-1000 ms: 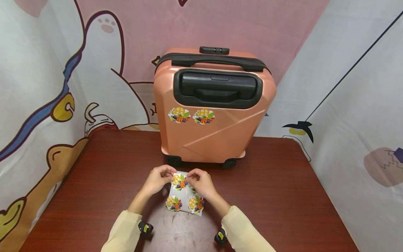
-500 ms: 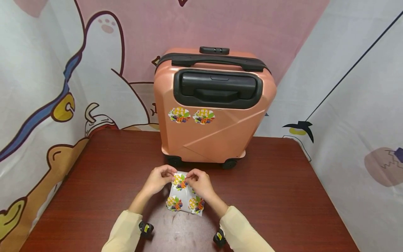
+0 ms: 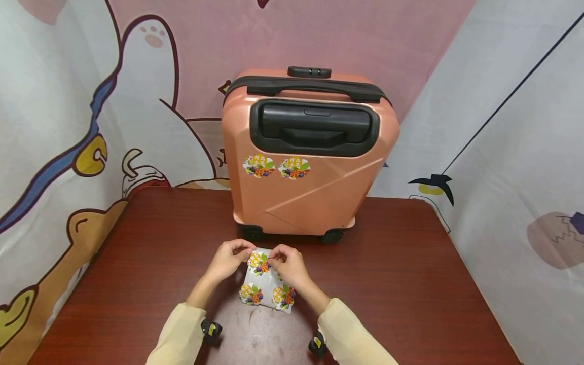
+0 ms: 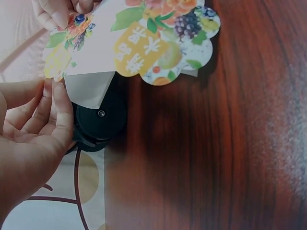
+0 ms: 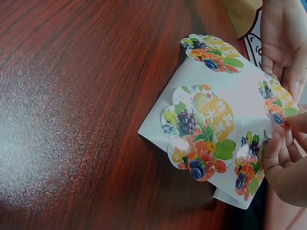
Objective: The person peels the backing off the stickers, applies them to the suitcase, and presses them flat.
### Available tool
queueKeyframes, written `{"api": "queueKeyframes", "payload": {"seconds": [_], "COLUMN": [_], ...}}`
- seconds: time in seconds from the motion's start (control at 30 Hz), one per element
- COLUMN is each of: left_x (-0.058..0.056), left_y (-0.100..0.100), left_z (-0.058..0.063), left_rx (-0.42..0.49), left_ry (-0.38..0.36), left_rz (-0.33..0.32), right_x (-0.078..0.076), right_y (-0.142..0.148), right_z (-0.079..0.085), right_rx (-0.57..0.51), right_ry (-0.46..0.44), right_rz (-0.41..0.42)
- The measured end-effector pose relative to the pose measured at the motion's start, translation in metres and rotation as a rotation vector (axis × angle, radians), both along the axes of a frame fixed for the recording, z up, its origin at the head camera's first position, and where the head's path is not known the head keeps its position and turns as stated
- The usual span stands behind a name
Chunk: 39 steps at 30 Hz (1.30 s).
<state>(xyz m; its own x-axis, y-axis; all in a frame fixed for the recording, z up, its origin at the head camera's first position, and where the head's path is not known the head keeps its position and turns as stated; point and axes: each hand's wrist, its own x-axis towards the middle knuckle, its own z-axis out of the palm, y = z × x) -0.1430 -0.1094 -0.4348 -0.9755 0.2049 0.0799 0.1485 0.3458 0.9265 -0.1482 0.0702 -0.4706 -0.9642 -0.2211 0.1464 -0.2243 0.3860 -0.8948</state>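
Note:
A white backing sheet (image 3: 262, 282) bearing several scalloped fruit stickers is held up over the table. My left hand (image 3: 228, 260) pinches the left edge of the top-left fruit sticker (image 3: 258, 263) between thumb and fingertips. The right hand (image 3: 291, 265) pinches that sticker's right edge; its fingers partly cover another sticker (image 5: 249, 163) in the right wrist view. Whether the pinched sticker's edges are off the backing cannot be told. Two like stickers (image 4: 144, 52) on the sheet's lower part show in the left wrist view. Beyond the hands stands an orange suitcase (image 3: 315, 197), upright, with two fruit stickers (image 3: 294, 168) side by side on its front.
The suitcase rests on black wheels (image 3: 332, 236) near the back of the dark red-brown table (image 3: 401, 284). Its black pull handle (image 3: 315, 124) lies retracted in a recess. A cartoon-printed cloth (image 3: 356, 35) hangs behind and at both sides.

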Motion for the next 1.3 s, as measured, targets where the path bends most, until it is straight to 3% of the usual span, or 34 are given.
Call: {"api": "queueKeyframes", "payload": {"seconds": [0.07,0.23,0.33,0.93,1.03,1.2,1.3], "left_x": [-0.002,-0.015,-0.019,-0.02,-0.017,-0.007,-0.009], "left_y": [0.0,-0.004,-0.005,-0.007,-0.006,-0.004,-0.005], "left_z": [-0.003,-0.031,-0.041,-0.05,-0.044,-0.022,-0.025], "left_rx": [0.009,0.013,-0.001,0.008,0.023,0.032,0.023], "left_ry": [-0.006,-0.008,-0.013,-0.037,-0.043,-0.044,-0.044], "left_rz": [0.011,0.033,0.042,0.032,0.026,0.012,0.021], "right_x": [0.0,0.0,0.0,0.003,0.003,0.002,0.002], "right_y": [0.0,0.0,0.0,0.002,0.003,0.004,0.004], "right_z": [0.001,0.0,-0.001,-0.001,-0.002,-0.004,-0.004], "right_rx": [0.004,0.016,0.022,0.013,0.009,0.001,0.006], "right_ry": [0.006,0.021,0.017,0.007,0.015,0.012,0.0], "right_rz": [0.007,0.019,0.026,0.09,0.094,0.095,0.093]}}
